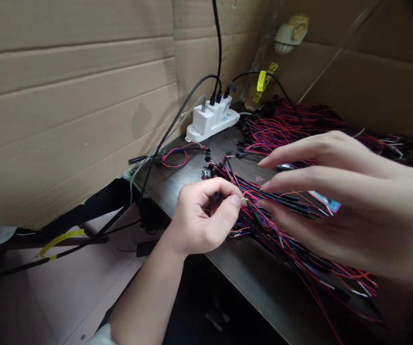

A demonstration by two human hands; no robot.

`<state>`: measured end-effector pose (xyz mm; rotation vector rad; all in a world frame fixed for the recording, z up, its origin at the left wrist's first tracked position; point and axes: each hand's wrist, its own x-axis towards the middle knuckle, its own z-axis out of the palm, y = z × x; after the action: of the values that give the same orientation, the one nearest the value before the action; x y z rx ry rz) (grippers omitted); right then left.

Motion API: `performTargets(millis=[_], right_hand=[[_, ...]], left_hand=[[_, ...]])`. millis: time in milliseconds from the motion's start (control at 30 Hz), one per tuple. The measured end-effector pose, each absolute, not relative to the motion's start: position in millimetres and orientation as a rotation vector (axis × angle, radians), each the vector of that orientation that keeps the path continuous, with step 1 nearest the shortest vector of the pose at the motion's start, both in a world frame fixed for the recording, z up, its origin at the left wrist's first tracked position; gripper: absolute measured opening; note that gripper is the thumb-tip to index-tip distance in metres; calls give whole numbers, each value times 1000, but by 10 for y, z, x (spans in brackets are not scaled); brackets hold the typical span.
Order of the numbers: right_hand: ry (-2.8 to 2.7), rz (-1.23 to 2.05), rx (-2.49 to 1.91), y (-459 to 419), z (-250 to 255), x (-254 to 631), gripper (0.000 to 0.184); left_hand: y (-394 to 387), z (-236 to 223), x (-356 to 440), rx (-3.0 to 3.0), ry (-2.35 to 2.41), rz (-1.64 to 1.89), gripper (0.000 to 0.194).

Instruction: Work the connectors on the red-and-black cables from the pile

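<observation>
My left hand (206, 218) is closed, thumb and forefinger pinched on a thin wire (244, 198) whose yellowish tip pokes out past the fingertips. The rest of that wire cannot be told from the bundle behind it. My right hand (357, 206) hovers just to the right, its fingers apart and slightly blurred, with nothing visible between them. Beneath and behind both hands lies a loose bundle of red, blue and black wires (274, 225). Small black connectors (207, 155) sit at its far end.
A white power strip (215, 122) with several black plugs stands against the cardboard wall (84, 96). A larger wire heap (281, 127) lies at the back right. One coiled cable (174, 157) rests near the left edge of the dark table (235, 268). Black cords hang over that edge.
</observation>
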<state>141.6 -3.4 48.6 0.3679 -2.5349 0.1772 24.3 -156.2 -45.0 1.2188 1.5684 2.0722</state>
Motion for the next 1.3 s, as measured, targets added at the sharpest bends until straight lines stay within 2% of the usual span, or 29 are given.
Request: performTargets(millis=[167,567,867,1300], right_hand=[[-2558,76,431,-58,416,1402,2],[-2583,-71,534,-170,498,1414,7],[-2513,-91,409,-201,384,1409,15],[-2494,-94,231,-315,370,1387,11]], left_hand=[[-1567,-452,247,1252,1641,2069,20],[-1570,-476,231,1341,1663,2085,16],[-1546,-496,246,1416,1720,2168,7],[-1529,-518,248,1543,1831,2224,2]])
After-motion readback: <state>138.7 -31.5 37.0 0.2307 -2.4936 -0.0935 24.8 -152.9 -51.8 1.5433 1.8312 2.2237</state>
